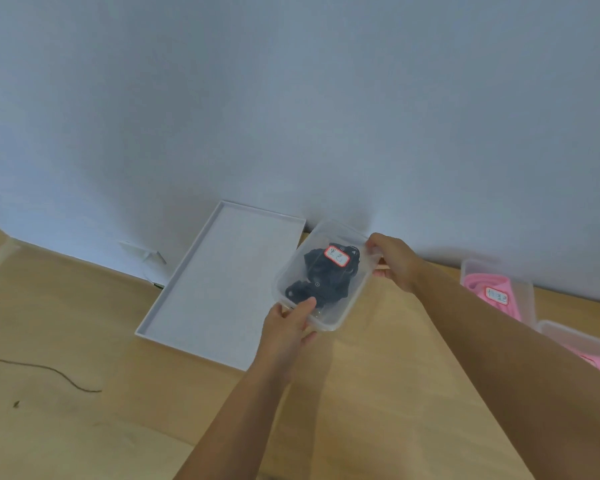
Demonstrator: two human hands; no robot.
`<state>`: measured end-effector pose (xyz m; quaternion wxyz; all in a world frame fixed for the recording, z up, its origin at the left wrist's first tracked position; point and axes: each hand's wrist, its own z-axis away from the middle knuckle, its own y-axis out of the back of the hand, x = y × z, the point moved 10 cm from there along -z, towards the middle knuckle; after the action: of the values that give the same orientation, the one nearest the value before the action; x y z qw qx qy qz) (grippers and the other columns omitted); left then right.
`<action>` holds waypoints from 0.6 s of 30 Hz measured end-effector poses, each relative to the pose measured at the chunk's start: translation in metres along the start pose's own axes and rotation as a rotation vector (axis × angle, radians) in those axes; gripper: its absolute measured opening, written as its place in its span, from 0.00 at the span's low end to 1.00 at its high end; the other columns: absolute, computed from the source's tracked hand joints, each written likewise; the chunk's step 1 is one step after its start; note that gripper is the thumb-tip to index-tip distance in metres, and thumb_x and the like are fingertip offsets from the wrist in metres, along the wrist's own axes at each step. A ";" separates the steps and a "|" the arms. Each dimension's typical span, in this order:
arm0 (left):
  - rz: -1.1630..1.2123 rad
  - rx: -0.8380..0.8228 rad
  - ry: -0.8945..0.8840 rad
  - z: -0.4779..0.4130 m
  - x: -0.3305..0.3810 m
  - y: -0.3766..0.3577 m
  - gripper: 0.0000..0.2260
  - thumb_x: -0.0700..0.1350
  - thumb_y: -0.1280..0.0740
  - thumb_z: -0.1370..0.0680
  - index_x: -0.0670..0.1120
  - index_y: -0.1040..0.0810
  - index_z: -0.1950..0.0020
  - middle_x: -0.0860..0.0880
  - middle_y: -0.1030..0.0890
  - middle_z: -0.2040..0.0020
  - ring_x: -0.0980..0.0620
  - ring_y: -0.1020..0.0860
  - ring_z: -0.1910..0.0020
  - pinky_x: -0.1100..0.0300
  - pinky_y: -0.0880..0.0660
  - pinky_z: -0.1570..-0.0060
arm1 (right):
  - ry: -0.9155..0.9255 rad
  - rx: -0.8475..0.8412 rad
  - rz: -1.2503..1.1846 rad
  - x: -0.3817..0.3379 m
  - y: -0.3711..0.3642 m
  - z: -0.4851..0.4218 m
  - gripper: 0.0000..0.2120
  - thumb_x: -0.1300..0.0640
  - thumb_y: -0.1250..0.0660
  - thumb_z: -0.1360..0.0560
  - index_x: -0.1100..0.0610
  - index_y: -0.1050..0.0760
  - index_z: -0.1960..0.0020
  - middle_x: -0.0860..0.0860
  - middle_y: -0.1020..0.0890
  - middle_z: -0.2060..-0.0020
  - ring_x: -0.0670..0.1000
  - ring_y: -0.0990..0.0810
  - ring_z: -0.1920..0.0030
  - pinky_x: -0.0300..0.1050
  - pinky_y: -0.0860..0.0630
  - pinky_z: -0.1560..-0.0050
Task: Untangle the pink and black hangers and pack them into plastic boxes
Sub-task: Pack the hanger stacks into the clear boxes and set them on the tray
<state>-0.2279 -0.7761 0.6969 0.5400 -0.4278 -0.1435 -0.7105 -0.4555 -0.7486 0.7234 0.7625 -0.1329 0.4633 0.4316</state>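
A clear plastic box (326, 275) with its lid on was held between both hands near the far edge of the wooden tabletop (84, 341), close to the pale wall (291, 98). The left hand (286, 329) was closed on the box's near corner, with the thumb laid over the lid and the other fingers (309, 336) curled beneath the rim. The right hand (394, 261) was closed on the far right corner, its fingers wrapped over that edge. Whether the box rested on the tabletop or was lifted slightly above it could not be told.

Inside the box, a dark bundle of black hangers (321, 284) was seen through the clear plastic. A white label with a red border (337, 256) was stuck on the lid; its writing was too small to be read.

Just beside the box, on its left, a shallow white tray (201, 299) lay flat on the tabletop, one long edge overlapped by the box.

Well to the right, a second clear box (499, 289) with pink hangers (478, 284) and a similar label was set against the wall. Nearer the camera, a third box (582, 344) with pink contents was partly hidden behind the right forearm.

On the left of the tabletop a thin dark cord (49, 368) lay in a loose curve.
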 end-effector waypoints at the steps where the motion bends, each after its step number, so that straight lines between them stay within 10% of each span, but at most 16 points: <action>1: -0.044 0.016 -0.013 -0.004 0.006 0.004 0.14 0.46 0.34 0.22 0.41 0.26 0.40 0.45 0.21 0.42 0.49 0.21 0.44 0.58 0.23 0.51 | -0.010 -0.012 0.009 0.005 0.003 0.003 0.05 0.54 0.39 0.28 0.55 0.28 0.57 0.49 0.25 0.60 0.51 0.27 0.59 0.43 0.30 0.58; 9: -0.370 0.051 -0.065 -0.032 0.052 0.016 0.13 0.52 0.36 0.22 0.42 0.24 0.55 0.45 0.19 0.52 0.49 0.21 0.56 0.59 0.25 0.58 | -0.064 -0.111 -0.113 0.030 0.004 0.016 0.09 0.54 0.41 0.25 0.55 0.30 0.63 0.50 0.30 0.67 0.49 0.34 0.67 0.41 0.38 0.67; 18: -0.243 0.158 -0.134 -0.066 0.139 0.051 0.22 0.56 0.33 0.25 0.43 0.26 0.38 0.46 0.23 0.43 0.47 0.25 0.44 0.57 0.27 0.55 | -0.050 -0.116 -0.230 -0.008 -0.041 0.024 0.08 0.52 0.36 0.27 0.55 0.29 0.62 0.51 0.29 0.67 0.49 0.30 0.66 0.42 0.34 0.65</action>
<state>-0.2195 -0.9281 0.7507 0.4711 -0.4100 -0.2853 -0.7270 -0.4110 -0.7622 0.7348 0.8093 -0.2182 0.4001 0.3707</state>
